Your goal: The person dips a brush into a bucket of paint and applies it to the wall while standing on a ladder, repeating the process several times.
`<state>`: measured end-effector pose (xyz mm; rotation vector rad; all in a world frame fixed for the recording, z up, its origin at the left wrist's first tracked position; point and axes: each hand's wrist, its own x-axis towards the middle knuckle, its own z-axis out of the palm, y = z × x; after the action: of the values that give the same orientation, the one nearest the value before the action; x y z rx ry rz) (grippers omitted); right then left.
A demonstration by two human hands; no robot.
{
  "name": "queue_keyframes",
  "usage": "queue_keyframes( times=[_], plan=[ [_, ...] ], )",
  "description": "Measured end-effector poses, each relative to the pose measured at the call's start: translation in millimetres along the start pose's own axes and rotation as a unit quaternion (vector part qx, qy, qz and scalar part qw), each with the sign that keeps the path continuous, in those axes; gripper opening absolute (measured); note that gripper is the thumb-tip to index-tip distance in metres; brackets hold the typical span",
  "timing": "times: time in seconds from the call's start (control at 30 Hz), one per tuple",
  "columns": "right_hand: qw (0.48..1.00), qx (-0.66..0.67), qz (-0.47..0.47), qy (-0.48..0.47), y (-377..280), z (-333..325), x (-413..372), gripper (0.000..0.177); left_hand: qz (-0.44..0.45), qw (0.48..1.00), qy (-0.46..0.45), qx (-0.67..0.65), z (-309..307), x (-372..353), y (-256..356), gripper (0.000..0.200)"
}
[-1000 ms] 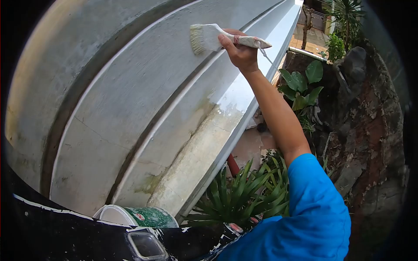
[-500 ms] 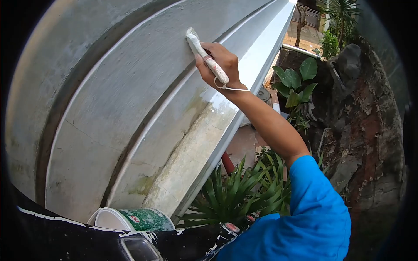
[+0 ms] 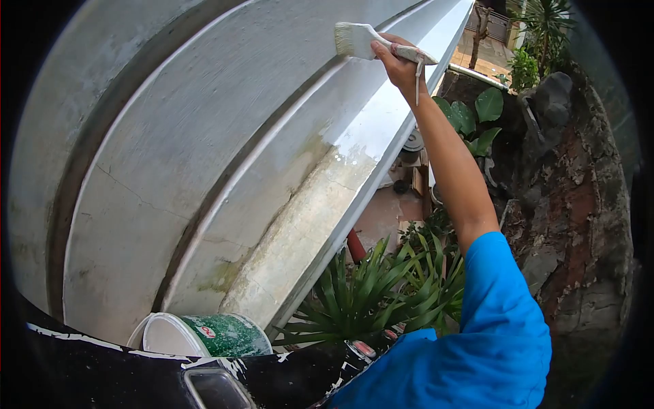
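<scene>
Gripping the paintbrush (image 3: 362, 41) beside the ribbed wall (image 3: 177, 116) at the top of the view, the right hand (image 3: 401, 63) lies right of the bristles (image 3: 345, 41), which point left, the long axis running nearly level, handle (image 3: 424, 57) dipping rightward, while the left hand, out of view, cannot be judged.

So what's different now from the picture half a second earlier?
The right hand has moved up and to the right in the view, carrying the brush along. The brush has turned: its flat side and bristles now show, where mainly its handle and narrow edge showed before. Nothing was taken up or let go. The green bucket and the beige strip of ledge look unchanged.
</scene>
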<state>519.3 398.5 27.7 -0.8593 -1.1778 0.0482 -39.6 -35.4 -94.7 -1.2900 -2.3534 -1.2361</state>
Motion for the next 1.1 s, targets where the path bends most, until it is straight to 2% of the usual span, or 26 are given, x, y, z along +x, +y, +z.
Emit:
queue_keyframes(
  times=[0.07,0.1,0.17,0.23,0.27,0.3,0.37,0.4,0.43,0.53,0.63,0.7,0.77,0.83,0.87,0.97,1.07,1.1],
  plan=[
    [0.988,-0.138,0.002,0.074,39,-29,29,0.031,0.003,1.0,-0.001,-0.001,1,1,0,0.074],
    [0.973,-0.204,-0.039,0.102,40,-39,38,0.028,0.003,1.0,-0.001,-0.005,2,2,0,0.074],
    [0.968,-0.195,-0.018,0.155,37,-34,46,0.025,0.004,1.0,0.0,-0.006,3,2,0,0.074],
    [0.985,-0.127,0.039,0.114,21,-6,30,0.025,0.005,1.0,-0.001,-0.004,3,2,0,0.074],
    [0.983,-0.109,-0.023,0.143,19,22,14,0.023,0.006,1.0,-0.004,-0.003,3,2,0,0.074],
    [0.955,-0.198,-0.147,0.164,9,41,-1,0.019,0.006,1.0,-0.004,-0.003,3,2,0,0.074],
    [0.981,-0.131,-0.097,0.109,-48,58,-42,0.013,0.005,1.0,-0.001,-0.004,3,2,-1,0.074],
    [0.982,-0.092,-0.144,0.075,-67,65,-62,0.014,0.006,1.0,0.0,-0.004,3,3,0,0.074],
    [0.986,-0.062,-0.146,0.042,-95,70,-82,0.016,0.008,1.0,-0.002,-0.002,2,3,0,0.074],
    [0.967,0.014,-0.222,-0.125,-146,78,-125,0.021,0.015,1.0,-0.007,-0.002,1,3,2,0.074],
    [0.938,0.126,-0.295,-0.128,-155,91,-119,0.024,0.016,1.0,-0.005,-0.001,-1,1,1,0.074],
    [0.956,0.06,-0.255,-0.132,-145,83,-89,0.025,0.015,1.0,-0.002,-0.004,-3,0,0,0.074],
    [0.984,0.07,-0.115,-0.115,-115,70,-59,0.027,0.016,1.0,-0.001,-0.004,-3,0,0,0.074],
    [0.996,0.041,-0.065,-0.052,-67,49,-26,0.03,0.014,1.0,-0.001,-0.005,-5,-2,-1,0.074],
    [0.995,0.024,-0.095,0.011,-37,37,-4,0.028,0.013,1.0,0.0,-0.006,-5,-2,-1,0.074],
    [0.982,-0.138,-0.063,0.109,26,-13,48,0.026,0.014,1.0,0.002,-0.009,-4,-2,-2,0.074],
    [0.948,-0.244,-0.129,0.159,20,-22,73,0.023,0.016,1.0,0.002,-0.016,-2,-3,-5,0.074],
    [0.941,-0.253,-0.167,0.149,21,-15,72,0.021,0.019,1.0,0.001,-0.014,-3,-3,-6,0.074]
  ],
)
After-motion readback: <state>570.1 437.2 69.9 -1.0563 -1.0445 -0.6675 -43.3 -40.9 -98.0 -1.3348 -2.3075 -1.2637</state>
